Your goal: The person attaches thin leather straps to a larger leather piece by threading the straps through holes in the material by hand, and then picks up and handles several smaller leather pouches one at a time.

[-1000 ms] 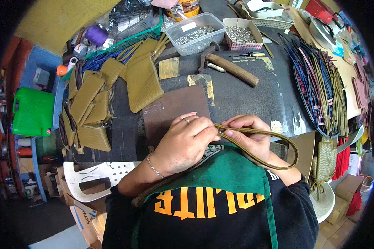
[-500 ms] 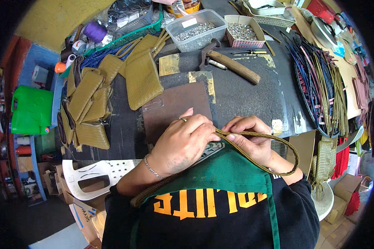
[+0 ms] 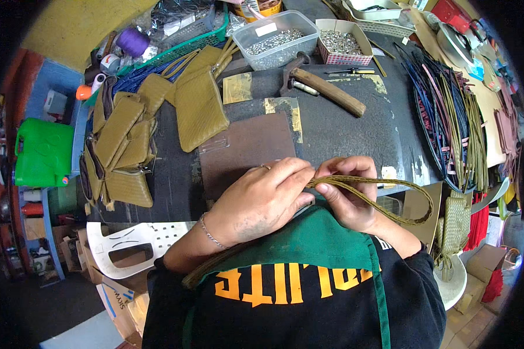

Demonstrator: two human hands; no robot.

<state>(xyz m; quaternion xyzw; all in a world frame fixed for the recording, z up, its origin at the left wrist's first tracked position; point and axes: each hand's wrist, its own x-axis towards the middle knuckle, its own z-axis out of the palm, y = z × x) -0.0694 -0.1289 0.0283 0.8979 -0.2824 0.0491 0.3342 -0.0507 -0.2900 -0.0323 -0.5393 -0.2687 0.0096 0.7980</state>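
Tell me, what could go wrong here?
The olive strap loops out past the right hand, so it might snag or twist. The open clear tub and checkered box hold small shiny pieces, which could spill if bumped. The hammer lies near the tub; a careless grab might knock it.

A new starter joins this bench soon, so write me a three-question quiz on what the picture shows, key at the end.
1. True or false: the hammer lies inside the clear plastic tub.
2. What are the thumb and fingers of the right hand pinching?
3. Pick one. The person's apron is: (a) red, (b) green, (c) white.

Key:
1. False; it lies on the dark worktop.
2. An olive strap, bent round into a loop.
3. b.
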